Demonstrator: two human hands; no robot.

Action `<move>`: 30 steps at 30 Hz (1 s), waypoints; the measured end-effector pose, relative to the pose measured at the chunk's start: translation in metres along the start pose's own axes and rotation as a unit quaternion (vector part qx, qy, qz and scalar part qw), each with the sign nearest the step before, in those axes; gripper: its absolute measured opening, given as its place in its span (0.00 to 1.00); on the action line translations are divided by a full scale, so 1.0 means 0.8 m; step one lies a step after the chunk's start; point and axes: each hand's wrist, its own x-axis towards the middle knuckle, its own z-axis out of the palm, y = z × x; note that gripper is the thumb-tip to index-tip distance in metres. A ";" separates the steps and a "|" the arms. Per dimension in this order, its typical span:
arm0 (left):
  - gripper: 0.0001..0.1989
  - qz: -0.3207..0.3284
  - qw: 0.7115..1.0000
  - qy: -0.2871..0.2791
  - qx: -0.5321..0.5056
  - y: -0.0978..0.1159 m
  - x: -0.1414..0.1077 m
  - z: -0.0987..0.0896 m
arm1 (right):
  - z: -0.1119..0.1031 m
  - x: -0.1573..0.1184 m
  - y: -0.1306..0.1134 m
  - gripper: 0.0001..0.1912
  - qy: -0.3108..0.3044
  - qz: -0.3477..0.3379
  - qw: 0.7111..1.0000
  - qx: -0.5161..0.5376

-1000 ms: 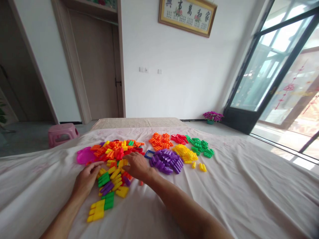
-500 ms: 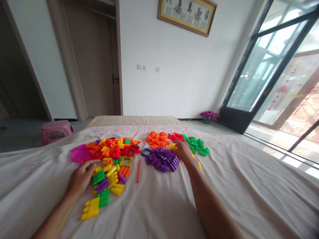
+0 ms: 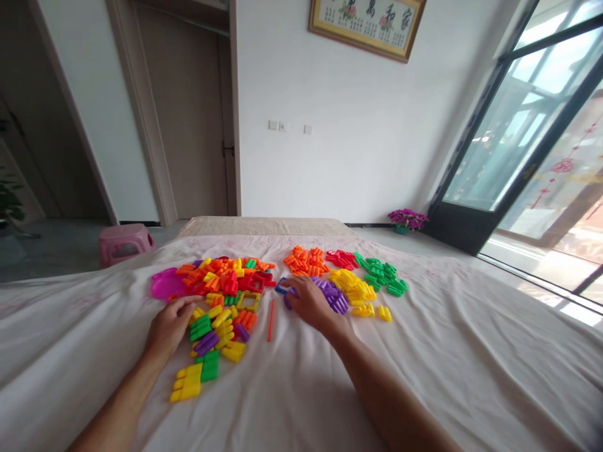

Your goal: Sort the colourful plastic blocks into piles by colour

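At the left edge of a mixed pile of plastic building blocks (image 3: 222, 320), my left hand (image 3: 170, 325) rests with its fingers stretched out, holding nothing I can see. My right hand (image 3: 308, 302) is over the left part of the purple blocks (image 3: 335, 297) and hides some of them. Its fingers are apart, near a blue square frame (image 3: 281, 285) that they partly cover. Between the hands lie a thin orange stick (image 3: 271, 320) and a yellow square frame (image 3: 249, 302). Yellow blocks (image 3: 352, 285) form a heap just right of the purple ones.
Orange blocks (image 3: 306, 261), red blocks (image 3: 341, 258) and green blocks (image 3: 380, 274) lie in separate heaps at the back right. A magenta plastic piece (image 3: 166, 284) is beside the mixed pile. A wrinkled pale cloth (image 3: 471, 351) covers the surface. A pink stool (image 3: 126, 243) stands beyond it.
My right hand has moved left from the yellow heap to the purple blocks, uncovering the yellow ones. The view has shifted slightly; my left hand stays by the mixed pile.
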 end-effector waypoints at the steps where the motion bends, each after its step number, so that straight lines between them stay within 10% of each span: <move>1: 0.20 -0.005 1.000 -0.005 0.001 0.000 0.000 0.000 | 0.015 -0.003 -0.017 0.20 -0.016 -0.041 0.999 0.020; 9: 0.22 -0.023 0.999 -0.023 -0.016 -0.006 0.002 0.001 | 0.073 -0.022 -0.078 0.24 -0.112 -0.178 0.977 0.019; 23: 0.22 -0.022 0.999 -0.026 -0.022 -0.008 0.001 0.000 | 0.062 -0.023 -0.061 0.11 -0.105 -0.083 0.990 -0.056; 30: 0.21 -0.031 0.999 -0.032 -0.023 -0.008 0.004 0.000 | 0.020 -0.005 -0.034 0.16 0.001 0.089 0.996 0.008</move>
